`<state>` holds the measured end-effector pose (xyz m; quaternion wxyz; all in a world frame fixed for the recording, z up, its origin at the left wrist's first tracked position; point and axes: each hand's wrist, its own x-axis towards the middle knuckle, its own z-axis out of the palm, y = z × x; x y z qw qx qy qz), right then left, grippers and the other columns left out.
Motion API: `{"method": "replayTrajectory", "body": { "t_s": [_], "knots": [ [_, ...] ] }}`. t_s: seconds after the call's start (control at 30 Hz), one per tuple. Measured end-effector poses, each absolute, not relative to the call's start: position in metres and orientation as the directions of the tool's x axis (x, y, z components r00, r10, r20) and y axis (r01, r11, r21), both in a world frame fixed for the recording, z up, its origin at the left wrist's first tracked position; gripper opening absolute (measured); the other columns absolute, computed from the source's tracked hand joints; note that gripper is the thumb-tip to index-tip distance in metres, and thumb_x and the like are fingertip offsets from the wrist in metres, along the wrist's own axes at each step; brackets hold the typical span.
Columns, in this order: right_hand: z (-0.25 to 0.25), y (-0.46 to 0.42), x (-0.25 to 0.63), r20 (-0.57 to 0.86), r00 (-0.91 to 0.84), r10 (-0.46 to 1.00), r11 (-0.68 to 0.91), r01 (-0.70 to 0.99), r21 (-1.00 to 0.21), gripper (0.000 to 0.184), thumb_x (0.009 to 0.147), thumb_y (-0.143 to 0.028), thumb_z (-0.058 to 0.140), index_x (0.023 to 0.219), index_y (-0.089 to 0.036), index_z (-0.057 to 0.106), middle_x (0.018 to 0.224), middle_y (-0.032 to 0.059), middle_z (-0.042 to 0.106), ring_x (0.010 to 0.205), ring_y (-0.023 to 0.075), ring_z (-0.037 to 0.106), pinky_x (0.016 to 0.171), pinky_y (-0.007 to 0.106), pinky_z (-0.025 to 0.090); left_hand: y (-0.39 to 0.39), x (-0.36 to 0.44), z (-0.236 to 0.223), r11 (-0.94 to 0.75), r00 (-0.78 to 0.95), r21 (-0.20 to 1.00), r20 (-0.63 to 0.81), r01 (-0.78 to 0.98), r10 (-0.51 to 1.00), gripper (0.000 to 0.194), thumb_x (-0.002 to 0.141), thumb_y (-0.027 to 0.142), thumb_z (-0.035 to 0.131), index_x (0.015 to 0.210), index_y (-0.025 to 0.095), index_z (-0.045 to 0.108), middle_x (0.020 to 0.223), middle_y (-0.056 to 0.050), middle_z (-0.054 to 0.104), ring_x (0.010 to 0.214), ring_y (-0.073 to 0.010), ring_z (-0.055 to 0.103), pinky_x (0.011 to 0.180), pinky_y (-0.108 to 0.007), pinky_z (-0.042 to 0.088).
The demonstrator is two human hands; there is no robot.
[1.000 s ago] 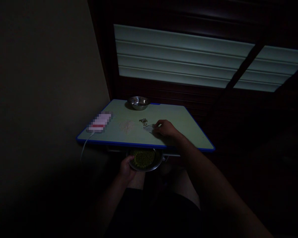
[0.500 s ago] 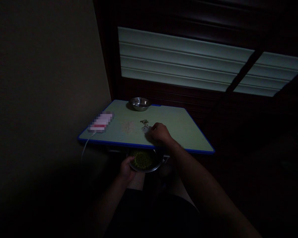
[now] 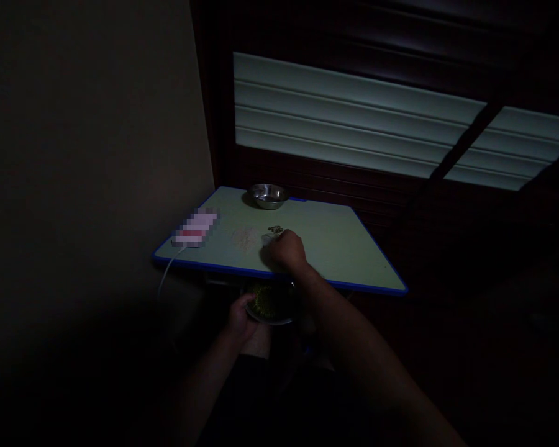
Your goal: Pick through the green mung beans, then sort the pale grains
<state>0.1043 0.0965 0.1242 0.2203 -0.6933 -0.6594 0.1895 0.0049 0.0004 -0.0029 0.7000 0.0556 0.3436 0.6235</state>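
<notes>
On the left of the table (image 3: 349, 251) lies what looks like a phone (image 3: 195, 227), its cord (image 3: 164, 276) hanging over the edge. Below the near edge, my left hand (image 3: 241, 315) grips a metal bowl (image 3: 276, 323) of small green grains (image 3: 262, 300), thumb over the rim. On the tabletop beyond, pale bits (image 3: 245, 237) lie scattered. Just right of them is a small see-through piece (image 3: 266, 238), at the fingertips of my right hand (image 3: 286, 249), the nearer one; dark bits (image 3: 274, 230) lie just past it. That hand is curled narrow, but I cannot tell whether it pinches the piece, or how the piece's long axis runs. Compared with half a second ago, my right hand is further left, nearer the pale bits, and its forearm hides more of the bowl.
</notes>
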Motion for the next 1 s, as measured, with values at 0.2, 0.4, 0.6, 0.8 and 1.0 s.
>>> {"method": "replayTrajectory", "body": {
  "t_s": [0.2, 0.4, 0.6, 0.8, 1.0],
  "knots": [
    [0.124, 0.098, 0.091, 0.053, 0.053, 0.997, -0.014, 0.823, -0.567, 0.034, 0.074, -0.026, 0.061, 0.105, -0.012, 0.063, 0.105, 0.0190, 0.069, 0.096, 0.0271, 0.066, 0.078, 0.031, 0.049, -0.001, 0.005, 0.000, 0.218, -0.030, 0.522, -0.425, -0.824, 0.905, 0.013, 0.063, 0.012, 0.058, 0.065, 0.012, 0.071, 0.066, -0.008, 0.072, 0.062, -0.0198, 0.067, 0.067, -0.033, 0.055],
    [0.120, 0.099, 0.084, 0.078, 0.087, 0.993, -0.020, 0.781, -0.624, 0.036, 0.074, -0.024, 0.061, 0.107, -0.013, 0.061, 0.105, 0.0167, 0.069, 0.099, 0.0264, 0.066, 0.081, 0.032, 0.050, -0.002, 0.005, 0.003, 0.229, -0.023, 0.502, -0.446, -0.834, 0.895, 0.015, 0.063, 0.013, 0.058, 0.067, 0.009, 0.071, 0.067, -0.010, 0.073, 0.064, -0.0198, 0.067, 0.069, -0.032, 0.055],
    [0.111, 0.105, 0.093, 0.146, 0.118, 0.982, 0.021, 0.705, -0.709, 0.030, 0.071, -0.025, 0.062, 0.100, -0.017, 0.063, 0.100, 0.0116, 0.071, 0.094, 0.0221, 0.066, 0.080, 0.029, 0.049, 0.000, 0.005, -0.002, 0.235, 0.007, 0.495, -0.419, -0.837, 0.908, 0.017, 0.064, 0.013, 0.058, 0.071, 0.009, 0.072, 0.071, -0.010, 0.073, 0.065, -0.0199, 0.067, 0.067, -0.032, 0.055],
    [0.109, 0.108, 0.099, 0.179, 0.107, 0.978, 0.065, 0.661, -0.747, 0.030, 0.071, -0.026, 0.061, 0.100, -0.018, 0.063, 0.090, 0.0088, 0.071, 0.078, 0.0193, 0.065, 0.072, 0.029, 0.049, 0.000, 0.004, -0.005, 0.213, -0.006, 0.492, -0.406, -0.844, 0.914, 0.017, 0.063, 0.013, 0.059, 0.074, 0.011, 0.072, 0.072, -0.010, 0.074, 0.067, -0.0218, 0.068, 0.072, -0.036, 0.055],
    [0.114, 0.120, 0.110, 0.252, 0.039, 0.967, 0.178, 0.605, -0.776, 0.013, 0.071, -0.025, 0.060, 0.083, -0.020, 0.062, 0.077, 0.0049, 0.068, 0.071, 0.0176, 0.062, 0.068, 0.029, 0.047, 0.000, 0.005, -0.003, 0.212, -0.012, 0.483, -0.420, -0.849, 0.908, 0.021, 0.064, 0.012, 0.058, 0.079, 0.010, 0.072, 0.081, -0.013, 0.075, 0.077, -0.0254, 0.070, 0.078, -0.039, 0.055]
  ]
}}
